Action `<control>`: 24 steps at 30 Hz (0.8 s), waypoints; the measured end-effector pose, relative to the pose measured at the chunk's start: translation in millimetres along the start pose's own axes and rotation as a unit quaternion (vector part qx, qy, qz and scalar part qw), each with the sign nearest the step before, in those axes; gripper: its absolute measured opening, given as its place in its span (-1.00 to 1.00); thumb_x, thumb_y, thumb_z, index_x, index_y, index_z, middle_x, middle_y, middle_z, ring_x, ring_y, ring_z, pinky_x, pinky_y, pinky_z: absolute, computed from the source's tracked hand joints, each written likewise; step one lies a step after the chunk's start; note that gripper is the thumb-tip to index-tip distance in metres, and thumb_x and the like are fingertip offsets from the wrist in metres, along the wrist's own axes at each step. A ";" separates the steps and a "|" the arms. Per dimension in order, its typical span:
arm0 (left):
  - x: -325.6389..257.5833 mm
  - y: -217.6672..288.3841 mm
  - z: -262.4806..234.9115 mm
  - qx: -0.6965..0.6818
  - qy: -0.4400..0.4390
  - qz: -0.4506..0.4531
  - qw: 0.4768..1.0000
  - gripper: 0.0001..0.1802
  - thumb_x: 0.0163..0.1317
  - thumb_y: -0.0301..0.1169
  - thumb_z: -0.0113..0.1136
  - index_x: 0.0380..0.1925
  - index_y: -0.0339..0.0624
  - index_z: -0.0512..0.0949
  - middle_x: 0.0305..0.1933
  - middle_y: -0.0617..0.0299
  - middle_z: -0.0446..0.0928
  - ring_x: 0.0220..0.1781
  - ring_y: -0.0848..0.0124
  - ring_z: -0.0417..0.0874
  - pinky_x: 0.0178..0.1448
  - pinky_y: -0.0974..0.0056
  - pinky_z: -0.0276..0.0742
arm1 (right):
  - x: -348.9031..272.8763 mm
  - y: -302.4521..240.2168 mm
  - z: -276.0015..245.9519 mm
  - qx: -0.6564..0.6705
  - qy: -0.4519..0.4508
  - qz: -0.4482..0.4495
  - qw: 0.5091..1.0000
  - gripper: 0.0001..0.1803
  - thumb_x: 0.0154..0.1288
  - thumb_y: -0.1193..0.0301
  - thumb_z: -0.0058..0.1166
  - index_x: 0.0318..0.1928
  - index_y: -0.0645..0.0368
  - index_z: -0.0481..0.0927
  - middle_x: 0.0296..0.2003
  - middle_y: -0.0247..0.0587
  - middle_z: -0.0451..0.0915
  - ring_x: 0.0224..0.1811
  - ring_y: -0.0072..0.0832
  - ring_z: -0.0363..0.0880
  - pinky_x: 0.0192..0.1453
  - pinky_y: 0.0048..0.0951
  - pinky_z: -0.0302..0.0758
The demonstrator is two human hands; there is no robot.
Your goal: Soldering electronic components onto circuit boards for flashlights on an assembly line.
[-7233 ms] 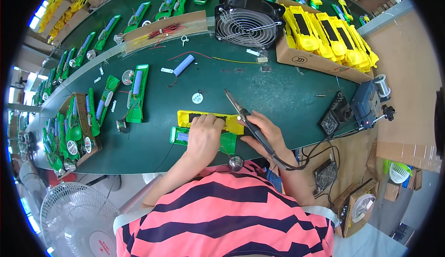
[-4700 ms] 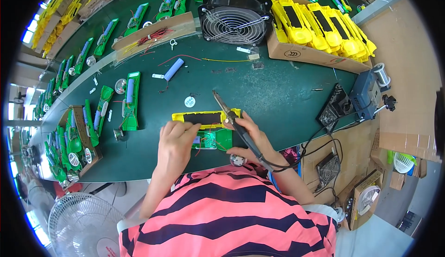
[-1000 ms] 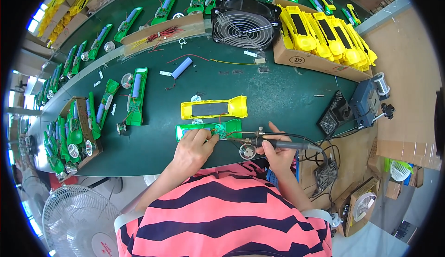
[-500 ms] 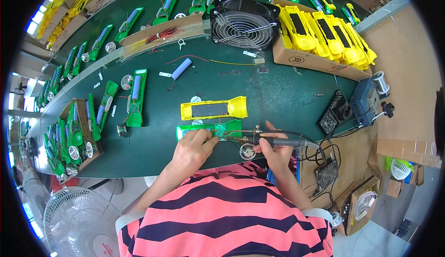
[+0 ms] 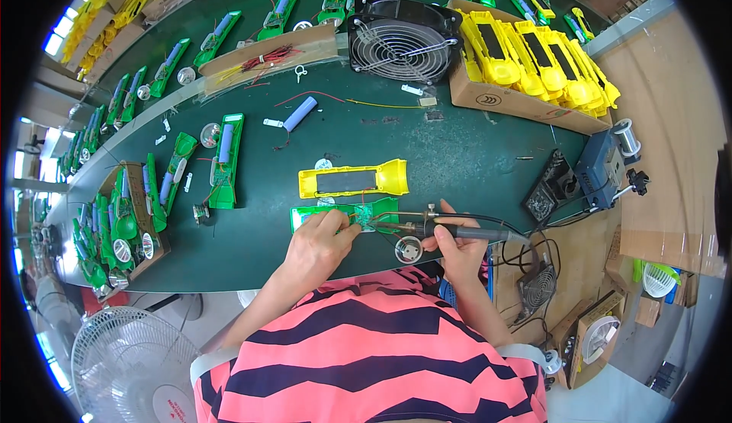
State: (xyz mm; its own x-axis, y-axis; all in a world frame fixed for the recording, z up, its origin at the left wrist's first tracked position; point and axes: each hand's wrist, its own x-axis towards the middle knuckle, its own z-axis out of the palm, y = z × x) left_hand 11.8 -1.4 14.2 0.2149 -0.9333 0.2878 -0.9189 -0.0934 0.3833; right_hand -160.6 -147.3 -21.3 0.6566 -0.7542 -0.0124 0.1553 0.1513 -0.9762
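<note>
A green flashlight half-shell (image 5: 387,205) with a small circuit board (image 5: 367,216) lies in front of me. My left hand (image 5: 322,245) rests over its left part, thumb and fingers pinched at the board's edge; what they pinch is hidden, though a thin wire shows nearby. My right hand (image 5: 457,254) grips a soldering iron (image 5: 476,233), with a thin metal feed tube along it. Its tip points left at the board. Just beyond lies a yellow half-shell (image 5: 353,179) with a dark panel, joined by a red wire. A round lamp reflector (image 5: 409,250) sits below the iron.
A black fan (image 5: 402,42) and a carton of yellow shells (image 5: 526,107) stand at the back. The soldering station (image 5: 600,168) is at right. A loose blue battery cell (image 5: 300,113), wires and a green shell (image 5: 226,164) lie around. Filled green shells crowd a box (image 5: 156,244) at left.
My right hand and the soldering iron have shifted slightly right. The left hand stays at the board. Green shells on the far strip have slid a little to the right.
</note>
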 end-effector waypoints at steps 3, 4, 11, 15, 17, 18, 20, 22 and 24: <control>-0.9 -0.1 0.6 0.000 -0.001 -0.004 1.000 -0.79 -0.22 -0.57 0.19 -0.45 -0.21 0.54 -0.47 0.22 0.35 -0.44 0.31 0.48 -0.35 0.26 0.43 | 0.0 -3.0 -0.5 -0.022 0.001 -0.013 1.000 -0.84 0.11 0.63 0.03 -0.25 0.39 0.43 -0.49 -0.11 0.57 -0.50 -0.54 0.60 -0.07 -0.46 0.51; -1.3 -0.1 1.3 0.000 -0.001 -0.003 1.000 -0.79 -0.22 -0.57 0.19 -0.45 -0.21 0.54 -0.47 0.22 0.35 -0.44 0.31 0.48 -0.35 0.26 0.43 | -0.6 -1.9 -0.8 -0.022 0.001 -0.013 1.000 -0.84 0.11 0.63 0.03 -0.25 0.39 0.43 -0.49 -0.11 0.57 -0.50 -0.54 0.60 -0.07 -0.46 0.51; 0.2 0.4 2.5 0.005 0.004 -0.004 1.000 -0.81 -0.20 -0.59 0.17 -0.47 -0.22 0.53 -0.48 0.21 0.34 -0.43 0.30 0.47 -0.36 0.25 0.42 | -2.7 0.0 -0.9 -0.019 0.000 -0.003 1.000 -0.85 0.10 0.61 0.02 -0.27 0.35 0.43 -0.63 -0.20 0.57 -0.51 -0.56 0.59 0.33 -0.25 0.03; 2.0 1.5 2.4 -0.039 0.026 -0.016 0.999 -0.80 -0.17 -0.60 0.19 -0.44 -0.22 0.54 -0.47 0.18 0.34 -0.42 0.28 0.46 -0.34 0.25 0.40 | -5.9 2.5 -3.6 0.018 0.032 -0.010 0.999 -0.82 0.11 0.64 0.00 -0.22 0.39 0.42 -0.44 -0.03 0.58 -0.50 -0.53 0.60 -0.01 -0.45 0.48; 6.8 2.1 -3.5 -0.122 0.065 -0.100 0.985 -0.77 -0.15 -0.60 0.19 -0.38 -0.24 0.55 -0.43 0.15 0.36 -0.38 0.24 0.44 -0.30 0.25 0.38 | -5.4 -1.6 -5.1 0.009 0.056 -0.033 0.998 -0.83 0.12 0.63 -0.03 -0.23 0.41 0.41 -0.34 0.08 0.54 -0.51 -0.47 0.59 -0.23 -0.51 0.52; 9.7 -10.2 -3.3 -0.079 0.117 -0.086 0.986 -0.74 -0.15 -0.60 0.18 -0.34 -0.23 0.55 -0.40 0.13 0.36 -0.35 0.19 0.43 -0.27 0.23 0.38 | -5.4 -1.9 -5.7 0.001 0.078 -0.053 0.996 -0.83 0.12 0.63 -0.05 -0.23 0.43 0.40 -0.24 0.19 0.50 -0.53 -0.42 0.59 -0.45 -0.56 0.55; 23.3 -28.0 -6.4 0.029 0.135 -0.125 0.982 -0.71 -0.14 -0.61 0.14 -0.31 -0.21 0.54 -0.42 0.11 0.37 -0.34 0.16 0.41 -0.24 0.20 0.39 | -6.2 1.3 -10.5 0.006 0.099 -0.070 0.993 -0.82 0.13 0.61 -0.04 -0.22 0.42 0.39 -0.22 0.22 0.49 -0.54 -0.43 0.58 -0.47 -0.55 0.55; 24.6 -48.3 -5.6 0.112 0.082 -0.175 0.975 -0.71 -0.14 -0.62 0.09 -0.32 -0.18 0.53 -0.44 0.10 0.39 -0.36 0.15 0.45 -0.24 0.19 0.42 | -5.3 3.6 -16.7 0.034 0.090 -0.086 0.992 -0.77 0.14 0.66 -0.05 -0.16 0.43 0.36 -0.09 0.27 0.40 -0.48 -0.43 0.60 -0.43 -0.57 0.59; 26.4 -61.5 -0.9 0.119 0.025 -0.219 0.968 -0.72 -0.15 -0.64 0.03 -0.36 -0.15 0.53 -0.44 0.06 0.42 -0.39 0.13 0.52 -0.29 0.16 0.47 | -5.2 1.1 -21.2 0.024 0.103 -0.087 0.991 -0.75 0.14 0.64 -0.04 -0.15 0.45 0.35 -0.09 0.26 0.41 -0.48 -0.43 0.60 -0.43 -0.57 0.58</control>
State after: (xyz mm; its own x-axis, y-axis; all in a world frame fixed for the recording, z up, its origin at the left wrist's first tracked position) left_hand 74.3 -20.0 -1.0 0.6117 -0.7683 0.1885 -0.7848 -0.5595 0.2664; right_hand -179.5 -156.8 -26.9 0.4531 -0.8851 0.1068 0.2913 0.0337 -0.9560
